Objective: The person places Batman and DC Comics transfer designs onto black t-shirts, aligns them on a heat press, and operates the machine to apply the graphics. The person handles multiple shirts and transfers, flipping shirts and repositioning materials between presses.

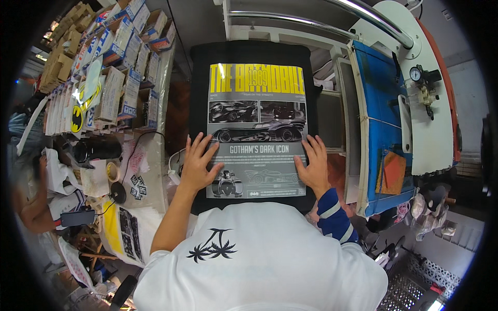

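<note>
A glossy printed transfer sheet (257,140) lies flat on black fabric (251,53), which is spread over a board in front of me. Its print has yellow lettering along the top, with car pictures and white text on grey below. My left hand (198,163) rests with spread fingers on the sheet's left edge and the fabric beside it. At the right edge, my right hand (314,165) lies the same way, fingers apart. Neither hand grips anything. A blue sleeve with pale bands (335,215) covers my right forearm.
White machine framing with a chrome bar (378,20) stands beyond the fabric. A blue padded panel (384,129) and a pressure gauge (415,73) are at right. Stacked cardboard boxes (111,88), a tape roll (112,171) and another person's arm (35,207) are at left.
</note>
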